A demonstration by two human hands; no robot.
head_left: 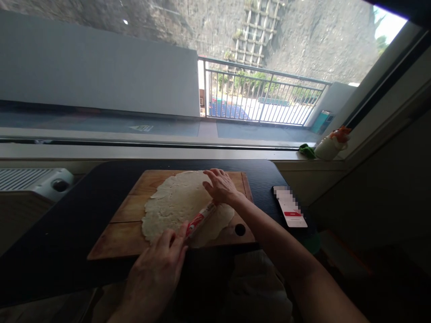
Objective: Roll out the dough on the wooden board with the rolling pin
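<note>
A wide, thin sheet of pale dough (175, 193) lies on a wooden cutting board (129, 206); its edge is uneven. Slanting across the dough's near right part is a slim red-and-white tube (198, 222) with printed wrapping. My left hand (161, 255) is closed around its near end, low at the board's front edge. My right hand (220, 186) is over the dough's far right edge, fingers stretched out and thumb apart. The tube's far end reaches under my right wrist, so whether the palm touches it is hidden.
The board rests on a dark table (81, 202). A phone (290, 206) with a lit screen lies to its right. On the window sill stands a pale jug-like pot (326, 148) beside a green item (307, 151). A white heater (33, 181) is at the left.
</note>
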